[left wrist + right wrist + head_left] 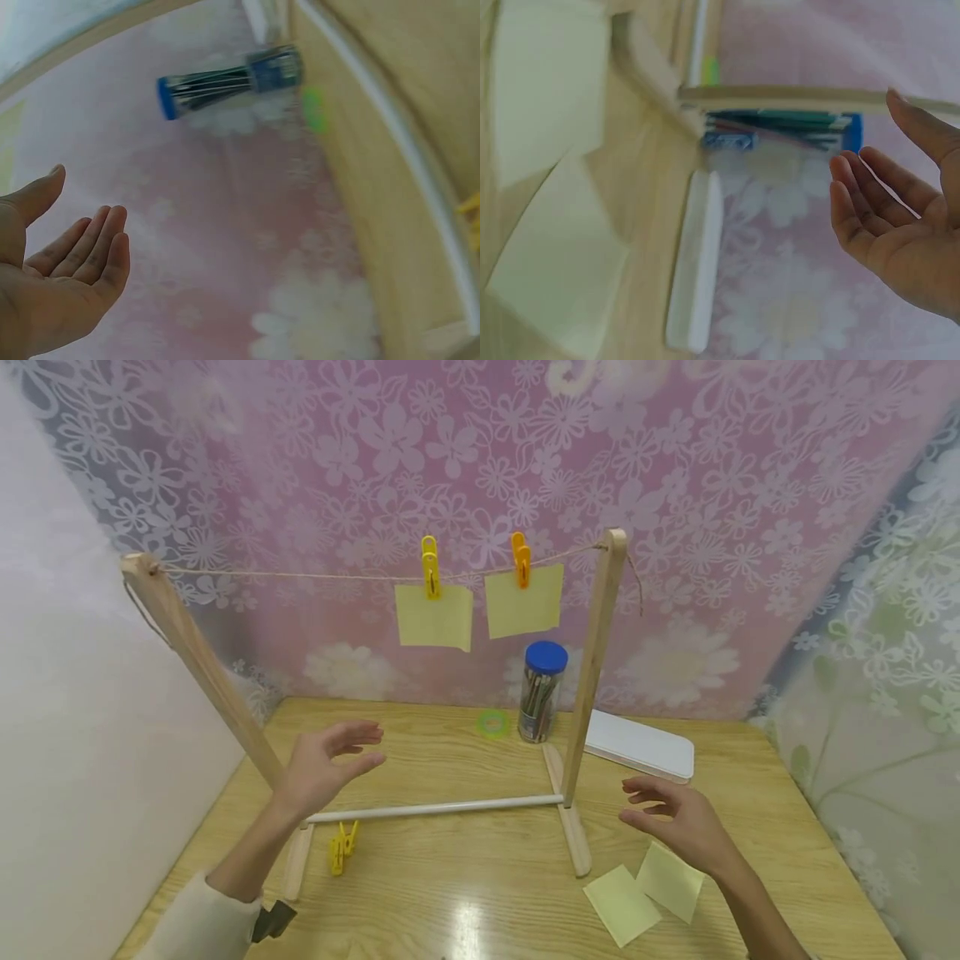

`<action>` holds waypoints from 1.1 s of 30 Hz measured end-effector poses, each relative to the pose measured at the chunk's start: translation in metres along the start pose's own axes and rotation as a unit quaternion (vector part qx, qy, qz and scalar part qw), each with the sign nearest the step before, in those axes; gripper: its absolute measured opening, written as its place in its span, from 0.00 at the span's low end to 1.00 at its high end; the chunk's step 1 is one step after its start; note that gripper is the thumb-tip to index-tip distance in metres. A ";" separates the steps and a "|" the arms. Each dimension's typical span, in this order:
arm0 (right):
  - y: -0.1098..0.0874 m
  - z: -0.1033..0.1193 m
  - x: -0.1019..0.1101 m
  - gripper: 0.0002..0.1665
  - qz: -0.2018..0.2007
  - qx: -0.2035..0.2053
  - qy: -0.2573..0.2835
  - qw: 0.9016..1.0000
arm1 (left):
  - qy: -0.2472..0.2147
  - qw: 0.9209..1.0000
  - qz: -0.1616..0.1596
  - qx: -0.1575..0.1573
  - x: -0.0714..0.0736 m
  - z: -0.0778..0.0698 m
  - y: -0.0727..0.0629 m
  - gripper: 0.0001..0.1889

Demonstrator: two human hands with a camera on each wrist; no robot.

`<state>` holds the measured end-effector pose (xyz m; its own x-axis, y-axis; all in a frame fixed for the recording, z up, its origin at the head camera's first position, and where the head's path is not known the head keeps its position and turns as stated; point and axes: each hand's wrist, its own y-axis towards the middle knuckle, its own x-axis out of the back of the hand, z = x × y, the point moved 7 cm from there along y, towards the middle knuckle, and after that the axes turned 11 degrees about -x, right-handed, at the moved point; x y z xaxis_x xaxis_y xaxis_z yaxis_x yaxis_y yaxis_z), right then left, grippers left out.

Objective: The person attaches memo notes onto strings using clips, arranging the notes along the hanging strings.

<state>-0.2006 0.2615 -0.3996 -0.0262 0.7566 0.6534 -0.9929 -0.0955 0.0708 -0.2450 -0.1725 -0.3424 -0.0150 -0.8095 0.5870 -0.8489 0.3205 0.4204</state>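
Note:
My left hand [318, 768] hovers above the table near the left post of a wooden frame, fingers relaxed and holding nothing. Below it on the table lie yellow clothespins [342, 848]. On the right, my right hand [678, 822] hangs in the air, fingers loosely bent and holding nothing. Two pale yellow paper squares [621, 905] lie below it, one overlapping the other's edge. Along the string [285, 574] between the posts, a yellow clothespin [431, 568] and an orange clothespin [521, 560] each hold up a yellow paper [433, 618].
A white rod [442, 808] joins the feet of the frame's left post [217, 685] and right post [596, 668]. Behind stand a blue-lidded jar of pencils [540, 693], a green tape roll [492, 723] and a white flat box [641, 745]. Flowered wall covering rises at the back.

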 end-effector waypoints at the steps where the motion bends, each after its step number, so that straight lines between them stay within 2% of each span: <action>1: -0.001 -0.007 0.000 0.23 0.005 -0.011 -0.011 1.000 | 0.002 1.000 0.004 0.008 -0.003 0.007 -0.004 0.23; 8: -0.006 -0.059 0.001 0.29 0.047 -0.094 -0.062 0.993 | 0.027 0.997 0.031 0.061 -0.025 0.051 -0.029 0.21; 12: -0.010 -0.086 0.001 0.33 0.077 -0.140 -0.073 0.984 | 0.049 0.992 0.050 0.107 -0.036 0.076 -0.042 0.21; 17: -0.014 -0.108 0.006 0.34 0.075 -0.167 -0.100 0.978 | 0.074 0.984 0.064 0.148 -0.045 0.100 -0.052 0.19; 21: -0.015 -0.120 0.008 0.35 0.079 -0.176 -0.122 0.974 | 0.100 0.980 0.068 0.158 -0.050 0.108 -0.060 0.16; 28: -0.019 -0.138 0.005 0.33 0.102 -0.208 -0.142 0.962 | 0.146 0.974 0.077 0.154 -0.058 0.112 -0.066 0.11; 33: -0.021 -0.142 0.002 0.28 0.095 -0.214 -0.148 0.961 | 0.160 0.971 0.081 0.160 -0.065 0.114 -0.068 0.13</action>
<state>-0.1963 0.3567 -0.5065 -0.2399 0.5290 0.8140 -0.9322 0.1086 -0.3453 -0.2464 -0.1980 -0.4882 -0.0408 -0.5509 0.8336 -0.9707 0.2195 0.0976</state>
